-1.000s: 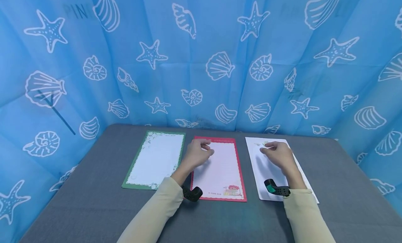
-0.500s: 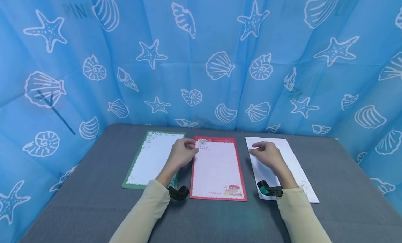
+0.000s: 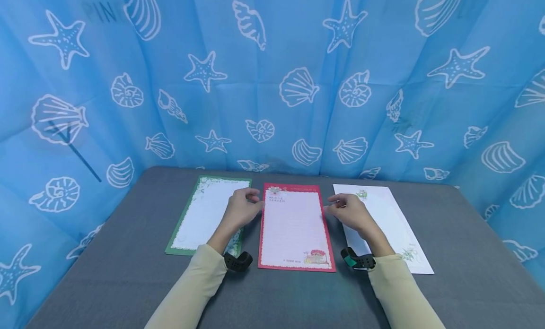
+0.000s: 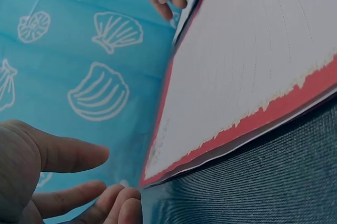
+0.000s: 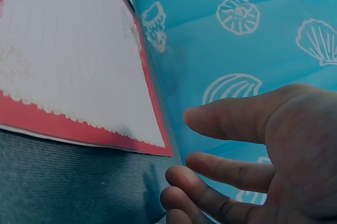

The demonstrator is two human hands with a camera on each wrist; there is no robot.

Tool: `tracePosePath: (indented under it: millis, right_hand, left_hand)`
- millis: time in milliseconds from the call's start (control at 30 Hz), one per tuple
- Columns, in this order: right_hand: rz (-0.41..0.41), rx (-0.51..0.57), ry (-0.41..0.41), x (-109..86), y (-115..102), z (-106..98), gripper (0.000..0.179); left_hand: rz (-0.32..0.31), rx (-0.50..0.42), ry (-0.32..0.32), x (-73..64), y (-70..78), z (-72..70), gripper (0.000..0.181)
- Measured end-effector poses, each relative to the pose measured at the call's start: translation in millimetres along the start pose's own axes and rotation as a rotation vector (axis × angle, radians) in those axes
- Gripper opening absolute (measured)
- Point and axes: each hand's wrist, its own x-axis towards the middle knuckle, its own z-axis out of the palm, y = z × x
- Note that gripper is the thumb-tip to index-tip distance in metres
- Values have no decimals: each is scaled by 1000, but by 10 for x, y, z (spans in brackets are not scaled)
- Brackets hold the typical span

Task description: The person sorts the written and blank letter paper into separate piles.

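A red-bordered sheet of letter paper [image 3: 295,229] lies in the middle, with faint lines and small pictures in its corners. At its upper left edge is my left hand [image 3: 240,208], which overlaps the green-bordered sheet [image 3: 200,220] in the head view. My right hand [image 3: 352,213] is by the red sheet's upper right edge, over the white sheet [image 3: 385,215]. Both wrist views show thumb and fingers apart with nothing between them, on the left hand [image 4: 68,176] and the right hand [image 5: 237,150] alike. The red sheet's near corner is close to the fingertips in each.
All three sheets lie side by side on a dark grey cloth-covered table [image 3: 298,300]. A blue curtain [image 3: 272,97] with white shells and starfish hangs behind and at both sides. Each wrist wears a black band, such as the left band [image 3: 238,261].
My left hand has moved left, off the red sheet to its left edge. My right hand has moved left from the white sheet towards the red sheet's right edge. The sheets stay in place.
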Motion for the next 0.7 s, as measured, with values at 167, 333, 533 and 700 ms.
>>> tracePosePath:
  millis: [167,333,533,700]
  right_hand:
    - [-6,3,-14,7,-13,40,41]
    - [-10,-1,-22,8,-7,80,44]
    - [16,-14,-13,-3,-16,133,46]
    - [29,-46,20,6,-29,187,45]
  left_hand:
    - [4,-17,-18,-8,-22,-16,40]
    - [-2,-3,-33,-6,-37,0,42]
    - [-1,81,-84,-7,-36,50,46]
    - [0,111,-102,-17,-33,81,49]
